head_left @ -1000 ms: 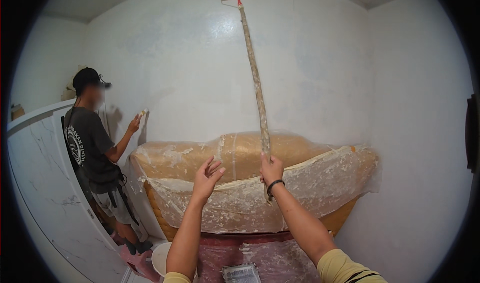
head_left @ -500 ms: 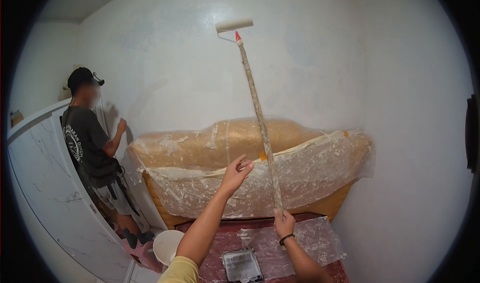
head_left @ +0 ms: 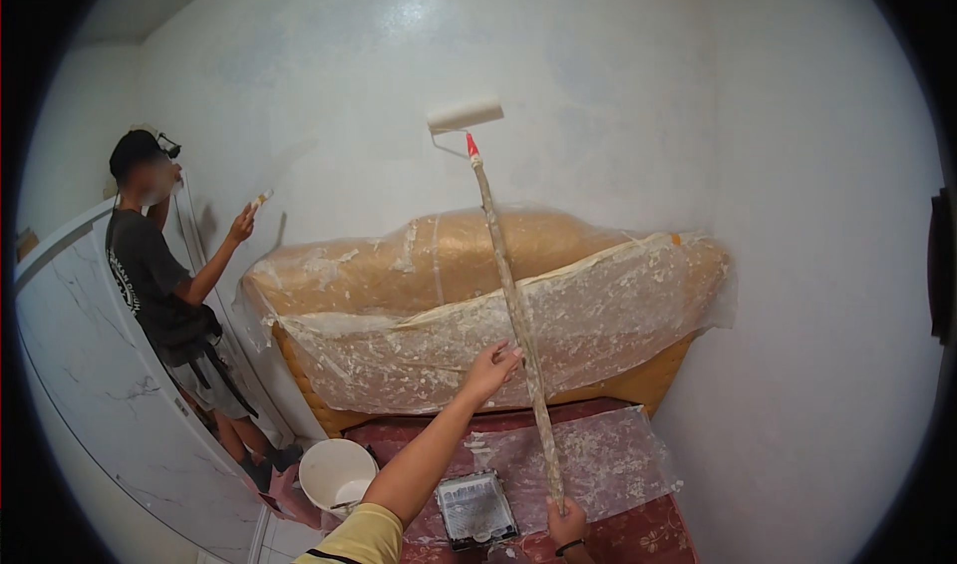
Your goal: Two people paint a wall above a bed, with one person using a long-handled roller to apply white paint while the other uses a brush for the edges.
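One paint roller point(head_left: 466, 116) before the far wall point(head_left: 628, 145), its wooden pole point(head_left: 508, 290) slanting far-left to near-right; right hand point(head_left: 566, 524) wraps the near end, left hand point(head_left: 491, 373) half-open at the pole's left, contact unclear.

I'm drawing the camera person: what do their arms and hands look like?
The left hand and right hand wear no gloves. The left arm has a short yellow sleeve with a dark stripe; a dark band circles the right wrist.

Left grip point(head_left: 491, 373) loosely curled, left forearm point(head_left: 424, 454) stretched forward, right grip point(head_left: 566, 520) clenched lower
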Available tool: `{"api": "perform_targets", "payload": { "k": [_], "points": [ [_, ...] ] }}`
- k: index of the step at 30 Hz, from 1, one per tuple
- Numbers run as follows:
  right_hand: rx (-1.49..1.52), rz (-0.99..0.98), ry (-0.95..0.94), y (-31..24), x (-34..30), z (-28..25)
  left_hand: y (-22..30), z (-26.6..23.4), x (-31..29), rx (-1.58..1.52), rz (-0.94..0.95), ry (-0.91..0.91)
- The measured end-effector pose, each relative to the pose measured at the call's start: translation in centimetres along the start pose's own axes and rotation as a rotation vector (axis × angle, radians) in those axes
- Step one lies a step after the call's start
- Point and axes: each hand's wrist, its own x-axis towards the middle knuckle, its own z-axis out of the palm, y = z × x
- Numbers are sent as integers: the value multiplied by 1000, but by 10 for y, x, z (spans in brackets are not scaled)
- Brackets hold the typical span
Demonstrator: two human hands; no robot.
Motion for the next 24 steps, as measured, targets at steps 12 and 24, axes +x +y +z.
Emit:
{"api": "perform_targets", "payload": {
  "k": [12, 24],
  "points": [
    [-138, 335, -11, 15, -61, -51, -112, 37, -9, -177, -217, -69],
    [-261, 256, 90, 52, 27, -61, -107, 59, 53, -121, -43, -56]
  ]
}}
